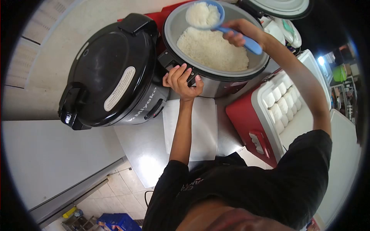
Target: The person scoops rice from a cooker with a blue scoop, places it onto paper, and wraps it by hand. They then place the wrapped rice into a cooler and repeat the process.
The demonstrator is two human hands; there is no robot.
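Note:
A large open rice cooker point(216, 82) holds white rice point(214, 50). My right hand point(241, 32) is wrapped round the handle of a blue scoop point(220, 15), which is heaped with rice and raised over the cooker's far rim. With curled fingers, my left hand point(184, 81) grips the cooker's black side handle point(169, 59) at the near left of the rim. Sheets of white paper point(196, 123) lie on the metal table just below that hand.
A closed black rice cooker point(111, 73) stands at the left. On the right, a red cooler box point(250, 119) holds rows of white wrapped packs point(283, 102). The open cooker's lid point(283, 5) is at the top right. A blue crate point(117, 222) is on the floor.

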